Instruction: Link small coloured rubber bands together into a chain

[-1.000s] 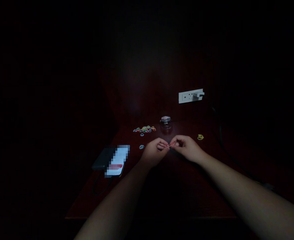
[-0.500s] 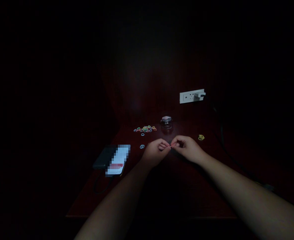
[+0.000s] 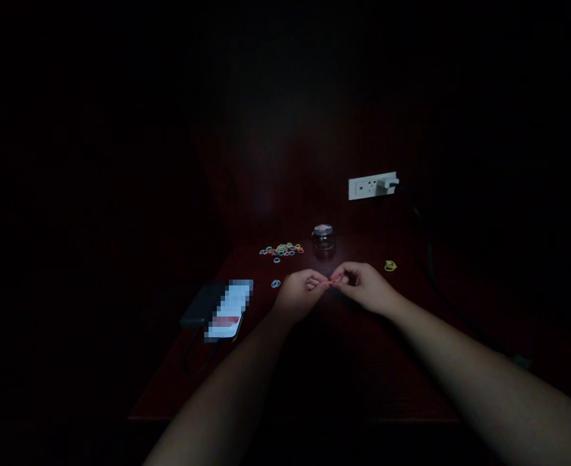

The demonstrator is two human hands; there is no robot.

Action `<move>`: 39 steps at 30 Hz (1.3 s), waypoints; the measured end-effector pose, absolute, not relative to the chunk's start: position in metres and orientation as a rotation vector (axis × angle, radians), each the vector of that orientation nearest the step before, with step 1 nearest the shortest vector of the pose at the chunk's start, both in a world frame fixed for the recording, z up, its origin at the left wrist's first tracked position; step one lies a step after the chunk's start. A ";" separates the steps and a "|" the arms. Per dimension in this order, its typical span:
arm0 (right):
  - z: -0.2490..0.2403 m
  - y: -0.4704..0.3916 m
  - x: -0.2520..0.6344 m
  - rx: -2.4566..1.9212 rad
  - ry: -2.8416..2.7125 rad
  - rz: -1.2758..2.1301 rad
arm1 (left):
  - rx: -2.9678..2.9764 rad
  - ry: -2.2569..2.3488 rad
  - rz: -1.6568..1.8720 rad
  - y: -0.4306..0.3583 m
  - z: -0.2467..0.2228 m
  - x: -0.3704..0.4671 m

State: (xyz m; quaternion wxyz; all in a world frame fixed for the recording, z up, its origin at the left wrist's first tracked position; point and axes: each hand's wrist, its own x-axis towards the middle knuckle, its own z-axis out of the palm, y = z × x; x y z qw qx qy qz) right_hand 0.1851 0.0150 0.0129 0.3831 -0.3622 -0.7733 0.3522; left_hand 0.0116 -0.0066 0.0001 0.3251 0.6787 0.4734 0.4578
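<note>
Pinching a small orange-red elastic band (image 3: pixel 332 281) between them, the left hand (image 3: pixel 301 294) and right hand (image 3: pixel 365 288) meet over the middle of the dark red tabletop (image 3: pixel 377 388). Grip: thumb and fingertips of each closed on the band, one end per hand; remaining fingers curled. Band mostly hidden by the fingertips; from where I stand I cannot tell whether it is looped through another.

Surroundings: lidded clear jar (image 3: pixel 323 238) upright just beyond the hands, near the wall. Left of it, a loose heap of multicoloured elastic bands (image 3: pixel 282 250), with one pale-blue band (image 3: pixel 277 260) lying apart on the near side. Two blue bands (image 3: pixel 276 284), overlapping, lie just beside the left hand. Yellow bands (image 3: pixel 390 265) clustered beyond the right wrist.

Far left: phone (image 3: pixel 229 310), screen lit, leaning or lying over the edge of a flat dark slab (image 3: pixel 200 305); a thin cord (image 3: pixel 193 372) loops below. On the wall, a white socket plate (image 3: pixel 363 188) with a plug (image 3: pixel 387 184) inserted; dark cable (image 3: pixel 430 252) trails down at right.

Obstructions: forearms cover much of the near tabletop; light dim, outer areas unreadable.
</note>
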 end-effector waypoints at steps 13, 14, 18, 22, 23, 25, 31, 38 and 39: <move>0.013 0.019 0.191 -0.957 -2.031 0.817 | 1.813 1.243 1.180 -0.008 0.002 0.010; 0.013 0.019 0.191 -0.958 -2.037 0.806 | 1.809 1.244 1.175 -0.008 0.002 0.010; 0.015 0.018 0.192 -0.957 -2.048 0.781 | 1.797 1.233 1.173 -0.009 0.003 0.010; 0.015 0.016 0.190 -0.928 -2.042 0.798 | 1.810 1.247 1.213 -0.008 0.002 0.011; 0.015 0.016 0.190 -0.917 -2.035 0.796 | 1.804 1.250 1.223 -0.008 0.001 0.012; 0.014 0.016 0.189 -0.906 -2.009 0.783 | 1.785 1.247 1.225 -0.007 -0.001 0.013; 0.013 0.019 0.189 -0.840 -1.945 0.831 | 1.630 1.115 1.243 -0.006 -0.003 0.016; 0.011 0.016 0.187 -0.784 -1.966 0.878 | 1.511 1.071 1.293 -0.006 0.002 0.017; 0.011 0.015 0.187 -0.775 -1.973 0.884 | 1.509 1.071 1.303 -0.006 0.002 0.017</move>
